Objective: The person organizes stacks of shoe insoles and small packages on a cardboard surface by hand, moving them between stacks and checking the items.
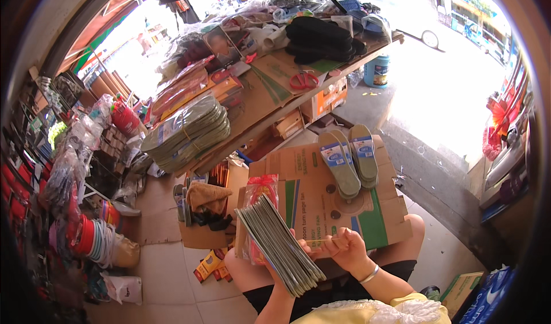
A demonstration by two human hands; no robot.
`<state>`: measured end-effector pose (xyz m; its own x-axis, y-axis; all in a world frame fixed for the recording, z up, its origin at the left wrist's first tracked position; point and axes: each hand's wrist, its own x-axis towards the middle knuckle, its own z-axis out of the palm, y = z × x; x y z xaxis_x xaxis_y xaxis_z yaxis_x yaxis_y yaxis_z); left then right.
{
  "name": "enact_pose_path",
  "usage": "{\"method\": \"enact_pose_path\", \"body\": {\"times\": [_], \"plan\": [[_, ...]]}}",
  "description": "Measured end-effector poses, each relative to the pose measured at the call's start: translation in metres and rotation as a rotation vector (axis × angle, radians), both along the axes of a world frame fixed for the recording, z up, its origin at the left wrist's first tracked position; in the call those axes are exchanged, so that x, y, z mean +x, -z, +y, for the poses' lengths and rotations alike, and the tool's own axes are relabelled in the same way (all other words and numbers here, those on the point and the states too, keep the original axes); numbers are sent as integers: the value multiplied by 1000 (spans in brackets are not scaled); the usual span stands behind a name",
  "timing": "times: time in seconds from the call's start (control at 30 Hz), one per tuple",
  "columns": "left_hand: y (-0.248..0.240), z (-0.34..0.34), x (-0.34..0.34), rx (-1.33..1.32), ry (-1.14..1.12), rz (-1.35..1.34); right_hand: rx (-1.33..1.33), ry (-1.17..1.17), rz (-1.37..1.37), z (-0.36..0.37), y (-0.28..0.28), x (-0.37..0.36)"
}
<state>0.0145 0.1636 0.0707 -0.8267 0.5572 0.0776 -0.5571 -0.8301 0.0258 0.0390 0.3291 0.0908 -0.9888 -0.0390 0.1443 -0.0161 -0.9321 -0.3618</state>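
My left hand (275, 274) grips a thick stack of grey-green insoles (281, 248), tilted so that their edges face up. The fingertips come round its right side. Beside the stack, my right hand (346, 252) has its fingers curled in. A thin tan line, which looks like a rubber band (314, 243), stretches from the right fingers toward the left fingertips. On the cardboard (305, 209) over my lap lie insoles (342, 172) with blue and white labels, and a second pile of insoles (366, 162) next to them. A red-printed clear packet (261, 187) lies partly under the held stack.
A long table (252, 109) ahead carries a banded insole bundle (192, 130), red scissors (303, 81) and black insoles (321, 37). Below it stands an open carton (195, 232) with a brown cloth (208, 196). Yellow-red packets (209, 265) lie on the floor. Goods crowd the left side.
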Motion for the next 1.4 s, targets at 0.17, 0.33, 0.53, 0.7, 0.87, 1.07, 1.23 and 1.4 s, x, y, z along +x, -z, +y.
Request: {"method": "enact_pose_path", "body": {"times": [0.17, 0.33, 0.53, 0.7, 0.87, 1.07, 1.23, 1.4], "plan": [[-17, -14, -24, -173, -279, 249, -33, -102, 32, -1, -8, 10], [0, -23, -31, -296, -547, 22, 236, -97, -35, -18, -19, 28], [-6, -17, -39, -488, -670, -10, 376, -175, -144, -30, -24, 27], [-16, -7, -38, -686, -752, 42, 272, -105, -223, -45, -24, 24], [-5, -9, -38, -908, -925, 276, 46, -121, -455, -47, -23, 21], [-27, -10, -38, -612, -777, -16, 27, -274, -508, -51, -12, 24], [-8, -1, -35, -889, -1007, 139, -204, -240, -339, -44, -11, 13], [13, -5, -18, -1278, -1096, 603, -20, -127, -262, -32, -35, 3]]}}
